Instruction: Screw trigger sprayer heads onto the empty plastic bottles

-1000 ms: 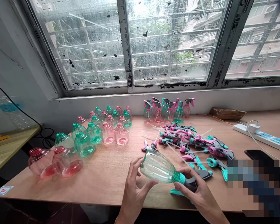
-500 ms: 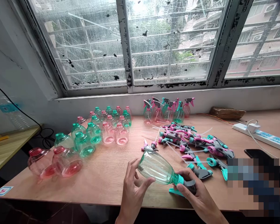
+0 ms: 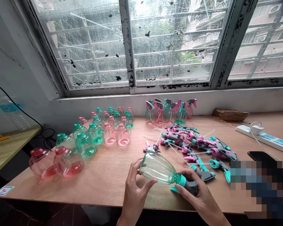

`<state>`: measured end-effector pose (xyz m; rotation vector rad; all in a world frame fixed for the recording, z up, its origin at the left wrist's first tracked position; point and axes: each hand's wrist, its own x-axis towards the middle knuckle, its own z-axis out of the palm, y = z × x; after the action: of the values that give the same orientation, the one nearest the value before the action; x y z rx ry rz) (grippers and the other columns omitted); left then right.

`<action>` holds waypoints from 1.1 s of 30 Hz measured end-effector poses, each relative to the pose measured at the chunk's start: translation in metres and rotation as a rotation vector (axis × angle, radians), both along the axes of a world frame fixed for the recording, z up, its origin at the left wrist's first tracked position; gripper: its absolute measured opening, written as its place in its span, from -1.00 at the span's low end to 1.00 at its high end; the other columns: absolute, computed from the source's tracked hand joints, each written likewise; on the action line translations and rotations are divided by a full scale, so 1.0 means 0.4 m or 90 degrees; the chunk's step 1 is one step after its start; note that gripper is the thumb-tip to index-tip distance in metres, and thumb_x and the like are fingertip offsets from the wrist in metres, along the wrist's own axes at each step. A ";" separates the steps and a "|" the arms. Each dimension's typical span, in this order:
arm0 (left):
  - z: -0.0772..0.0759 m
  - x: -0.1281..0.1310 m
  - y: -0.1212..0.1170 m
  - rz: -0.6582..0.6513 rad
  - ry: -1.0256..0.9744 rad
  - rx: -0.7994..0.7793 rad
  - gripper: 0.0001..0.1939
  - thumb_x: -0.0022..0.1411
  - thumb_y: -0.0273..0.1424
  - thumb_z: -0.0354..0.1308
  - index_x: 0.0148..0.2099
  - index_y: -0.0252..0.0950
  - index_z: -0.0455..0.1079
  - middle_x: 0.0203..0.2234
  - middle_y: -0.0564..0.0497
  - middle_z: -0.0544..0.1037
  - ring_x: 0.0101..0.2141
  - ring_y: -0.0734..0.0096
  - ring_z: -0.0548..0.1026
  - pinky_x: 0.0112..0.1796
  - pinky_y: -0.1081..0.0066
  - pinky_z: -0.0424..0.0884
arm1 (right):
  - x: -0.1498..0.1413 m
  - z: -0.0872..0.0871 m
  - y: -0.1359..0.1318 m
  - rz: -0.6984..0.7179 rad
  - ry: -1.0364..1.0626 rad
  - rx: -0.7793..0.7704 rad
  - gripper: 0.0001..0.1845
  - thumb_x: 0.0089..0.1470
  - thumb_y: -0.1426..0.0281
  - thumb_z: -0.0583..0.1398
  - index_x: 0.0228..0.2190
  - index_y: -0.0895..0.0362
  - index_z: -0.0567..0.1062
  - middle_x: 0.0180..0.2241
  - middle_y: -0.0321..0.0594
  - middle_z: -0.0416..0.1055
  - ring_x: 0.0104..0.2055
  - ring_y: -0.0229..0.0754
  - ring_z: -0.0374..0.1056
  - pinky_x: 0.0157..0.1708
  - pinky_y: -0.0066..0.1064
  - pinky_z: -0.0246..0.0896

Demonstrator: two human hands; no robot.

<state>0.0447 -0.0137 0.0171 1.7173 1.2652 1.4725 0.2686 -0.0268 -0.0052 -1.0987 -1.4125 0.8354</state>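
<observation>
I hold a clear green bottle [image 3: 159, 169] on its side above the wooden table's [image 3: 108, 182] front edge. My left hand [image 3: 135, 196] curls round its wide base, thumb under and fingers behind. My right hand [image 3: 198, 196] grips the grey and teal trigger spray head [image 3: 190, 185] fitted at the bottle's neck. The teal trigger lever [image 3: 174, 189] pokes out below my right fingers.
Several capless green and pink bottles [image 3: 101, 131] stand at the left. Assembled spray bottles [image 3: 169, 111] line the wall under the window. A heap of loose trigger heads [image 3: 195, 146] lies right of centre. A power strip [image 3: 266, 138] and a black phone [image 3: 259, 155] are at the right.
The bottle's base has tipped slightly upward and leftward, and my left fingers have shifted round it. My right hand has stayed on the spray head.
</observation>
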 end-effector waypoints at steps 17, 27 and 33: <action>-0.004 -0.001 0.003 -0.011 -0.010 0.005 -0.48 0.20 -0.12 0.35 0.16 -0.09 0.39 0.10 -0.09 0.47 0.08 0.02 0.45 0.04 0.17 0.35 | 0.023 -0.022 0.021 0.059 -0.070 0.069 -0.79 0.16 0.37 0.30 -0.14 -0.01 0.49 -0.20 -0.21 0.52 -0.09 0.01 0.49 -0.16 -0.30 0.48; -0.007 -0.004 0.002 -0.020 -0.014 -0.007 -0.49 0.23 -0.16 0.33 0.19 -0.10 0.37 0.12 -0.12 0.45 0.09 0.00 0.45 0.09 0.10 0.37 | 0.021 -0.014 0.017 0.045 -0.050 0.060 -0.79 0.11 0.35 0.35 -0.18 0.00 0.54 -0.22 -0.20 0.55 -0.13 0.03 0.52 -0.20 -0.30 0.51; -0.016 -0.004 0.002 -0.059 -0.029 -0.021 -0.43 0.26 -0.19 0.31 0.27 -0.05 0.30 0.22 -0.14 0.37 0.15 -0.04 0.43 0.09 0.08 0.42 | 0.003 -0.008 0.006 -0.002 0.067 0.004 -0.75 0.04 0.24 0.39 -0.22 -0.01 0.56 -0.28 -0.26 0.55 -0.25 -0.06 0.49 -0.32 -0.40 0.48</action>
<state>0.0433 -0.0128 0.0106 1.6879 1.1638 1.4224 0.2698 -0.0246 -0.0085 -1.0365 -1.3253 0.8737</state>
